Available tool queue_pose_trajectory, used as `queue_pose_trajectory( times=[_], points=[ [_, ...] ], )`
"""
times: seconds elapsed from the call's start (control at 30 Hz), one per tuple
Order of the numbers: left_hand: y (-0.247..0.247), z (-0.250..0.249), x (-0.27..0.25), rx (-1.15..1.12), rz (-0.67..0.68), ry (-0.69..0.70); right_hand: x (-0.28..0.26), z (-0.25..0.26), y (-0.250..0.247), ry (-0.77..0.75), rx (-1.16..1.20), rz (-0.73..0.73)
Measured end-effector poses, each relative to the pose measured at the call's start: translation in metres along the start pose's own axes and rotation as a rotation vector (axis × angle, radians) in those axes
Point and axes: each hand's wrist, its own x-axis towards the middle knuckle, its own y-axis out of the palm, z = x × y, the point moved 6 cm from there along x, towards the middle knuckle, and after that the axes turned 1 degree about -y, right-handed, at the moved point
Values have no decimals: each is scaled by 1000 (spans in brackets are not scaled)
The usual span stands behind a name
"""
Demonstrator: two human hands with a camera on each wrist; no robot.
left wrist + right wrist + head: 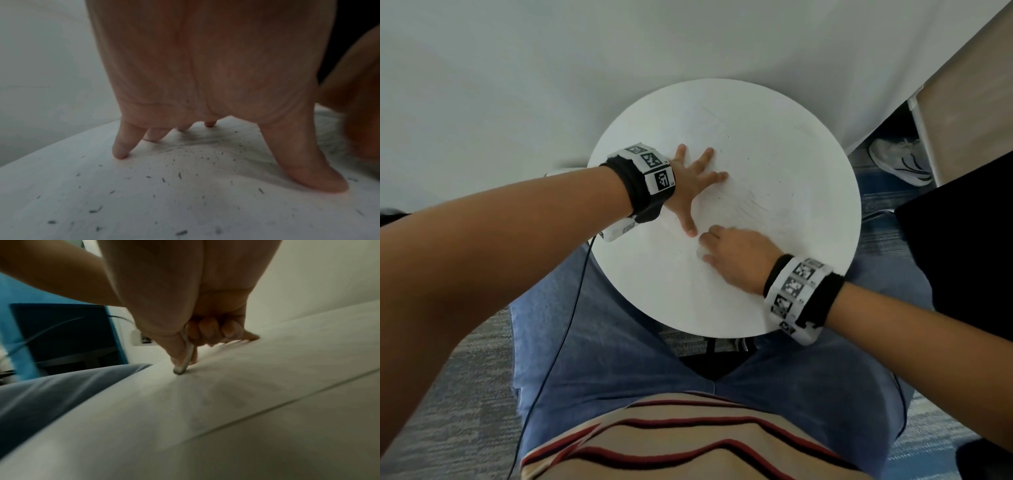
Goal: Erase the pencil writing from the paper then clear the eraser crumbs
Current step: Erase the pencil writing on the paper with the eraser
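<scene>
From the head view I see my left hand (690, 186) spread flat, fingers straight, pressing down on the paper (774, 192) that lies on the round tabletop (640, 284). The paper is hard to tell apart from the white top here. My right hand (736, 253) sits just beside the left thumb, fingers curled over a small pale eraser (701, 254) held against the sheet. Faint grey pencil marks (760, 209) show between and beyond the hands.

The left wrist view shows the fingertips (121, 155) planted on the paper, with dark crumbs (180, 175) scattered all over it and grey smudged strokes farther out.

The right wrist view is blurred, but I can make out the thumb and fingers pinching the eraser (186, 360), its tip touching the sheet.

I judge that I am mid-erasing: marks remain, so clearing crumbs is not yet due. The next move calls for rubbing over the remaining strokes with firm, short passes while the left hand pins the sheet so it does not wrinkle.
</scene>
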Motion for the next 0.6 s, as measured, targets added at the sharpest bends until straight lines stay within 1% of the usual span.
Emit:
queue_pose_trajectory(
  times=[0.07, 0.13, 0.17, 0.2, 0.23, 0.27, 0.3, 0.33, 0.37, 0.43, 0.47, 0.5, 0.53, 0.57, 0.6],
  points=[
    [0, 0, -1, -6, 0, -6, 7, -32, -9, 133, 23, -40],
    [-1, 0, -1, -8, 0, -12, 5, -52, -17, 263, -70, -131],
    [-1, 0, -1, -8, 1, -10, 2, -48, -16, 261, -126, -144],
    [-1, 0, -1, -8, -1, -6, 2, -36, -11, 213, -164, -123],
    [-1, 0, 0, -6, -4, -2, 0, -20, -5, 123, -168, -84],
    [-1, 0, 0, -3, -5, 2, -3, -7, -1, 36, -133, -40],
    [0, 0, -1, 2, -3, 3, -2, -4, -1, -5, -74, -9],
    [0, -1, -2, 4, 1, 2, 1, -12, -4, 10, -11, 12],
    [-1, -1, -1, 2, 4, 1, 5, -25, -8, 64, 23, 14],
    [-1, 0, 0, -9, 2, -5, 8, -51, -17, 216, -25, -61],
    [-1, 0, 0, -11, 0, -8, 6, -53, -17, 262, -83, -95],
    [-2, 1, 0, -12, -2, -9, 4, -46, -14, 255, -140, -106],
    [-2, 1, -1, -9, 0, -6, 2, -31, -8, 205, -169, -87],
    [-2, 1, -1, -6, 1, -1, -1, -16, -2, 129, -157, -56],
    [-3, 2, 0, 0, 1, 3, -4, -5, 3, 67, -98, -15]
  ],
)
